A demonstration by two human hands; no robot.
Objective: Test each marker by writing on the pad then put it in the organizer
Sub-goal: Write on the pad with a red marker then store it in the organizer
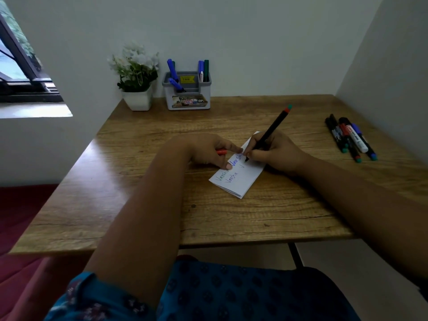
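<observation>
A small white pad [240, 179] lies mid-table with several handwritten words on it. My right hand [275, 154] grips a black marker [268, 133], its tip touching the pad near the top line. My left hand [208, 151] rests on the pad's left edge with its fingers and holds an orange-red cap [221, 151]. A grey organizer [187, 91] stands at the back of the table with several blue and green markers upright in it. Several loose markers [349, 137] lie at the table's right side.
A white pot of white flowers [136, 75] stands left of the organizer. Walls close in behind and on the right; a window is at the far left. The wooden table [143, 212] has its front edge close to my lap.
</observation>
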